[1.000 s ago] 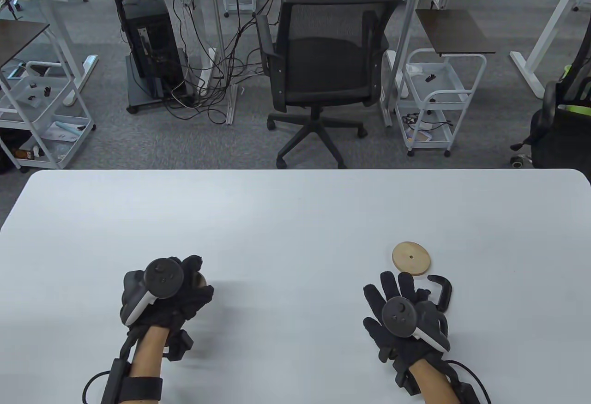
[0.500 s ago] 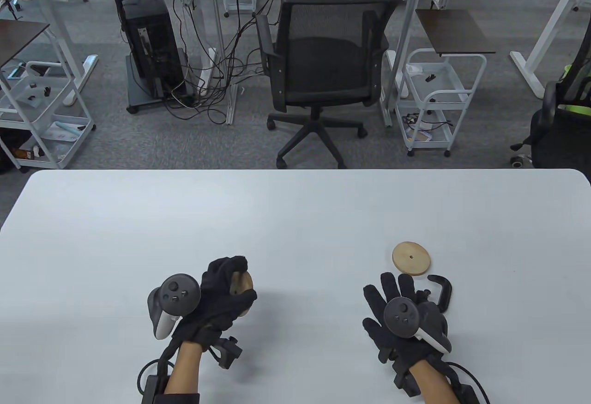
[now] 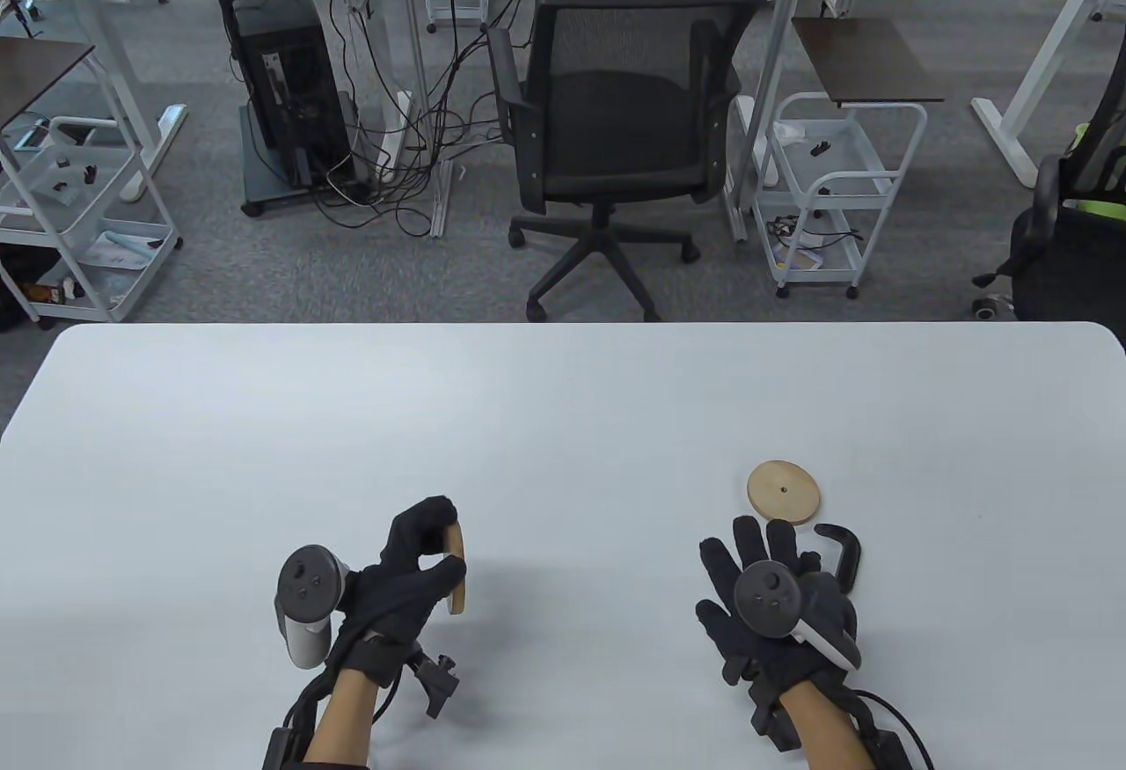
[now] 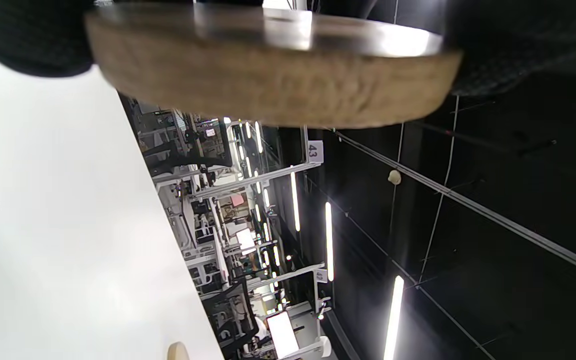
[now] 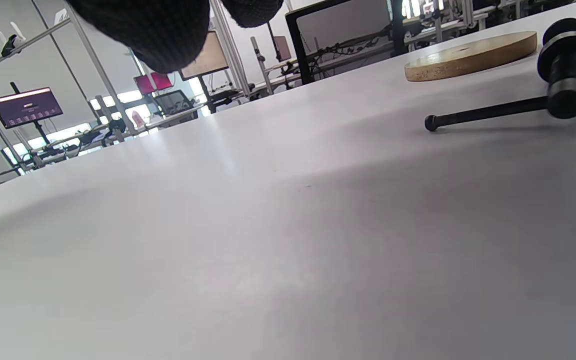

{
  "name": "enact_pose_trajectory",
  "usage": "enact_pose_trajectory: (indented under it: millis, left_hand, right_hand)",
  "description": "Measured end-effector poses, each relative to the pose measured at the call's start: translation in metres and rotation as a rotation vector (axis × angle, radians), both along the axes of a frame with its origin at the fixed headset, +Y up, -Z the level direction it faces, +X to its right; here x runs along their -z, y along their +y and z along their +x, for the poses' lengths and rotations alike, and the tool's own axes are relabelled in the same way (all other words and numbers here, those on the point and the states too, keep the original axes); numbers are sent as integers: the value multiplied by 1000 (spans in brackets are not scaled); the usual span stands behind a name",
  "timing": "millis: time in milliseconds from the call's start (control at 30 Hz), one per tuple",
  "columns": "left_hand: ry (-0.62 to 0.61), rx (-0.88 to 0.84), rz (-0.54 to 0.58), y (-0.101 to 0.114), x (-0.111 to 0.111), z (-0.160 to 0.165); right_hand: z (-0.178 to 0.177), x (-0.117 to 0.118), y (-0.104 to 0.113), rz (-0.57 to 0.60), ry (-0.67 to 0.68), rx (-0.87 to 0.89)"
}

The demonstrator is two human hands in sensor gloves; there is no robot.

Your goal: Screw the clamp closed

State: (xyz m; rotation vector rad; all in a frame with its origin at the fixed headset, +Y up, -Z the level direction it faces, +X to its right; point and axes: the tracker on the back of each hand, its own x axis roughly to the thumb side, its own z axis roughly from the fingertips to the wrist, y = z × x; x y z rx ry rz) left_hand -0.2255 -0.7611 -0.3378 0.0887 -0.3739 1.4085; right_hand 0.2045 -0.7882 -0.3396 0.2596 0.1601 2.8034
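Facing the white table point(image 3: 563, 400): an office chair point(image 3: 616, 145).

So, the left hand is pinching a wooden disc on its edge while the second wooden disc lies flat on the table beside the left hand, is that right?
Not quite. The second wooden disc lies flat on the table beside the right hand, not the left, just beyond its fingertips and next to the black clamp. The table view shows this. The left hand does pinch a wooden disc on its edge.
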Motion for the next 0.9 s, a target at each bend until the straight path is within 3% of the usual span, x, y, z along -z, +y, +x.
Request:
enact_pose_trajectory:
  millis: [200, 533, 700, 900]
  left_hand:
    - [12, -37, 12, 1, -3, -4]
    - [19, -108, 51, 11, -7, -14]
    - [-7, -108, 43, 8, -5, -6]
    - [-23, -105, 21, 2, -3, -3]
  right_hand:
    - [6, 2, 3, -3, -25, 28]
    - [36, -4, 48, 167, -129, 171]
    - [55, 17, 72, 188, -203, 182]
    - [59, 54, 84, 90, -197, 126]
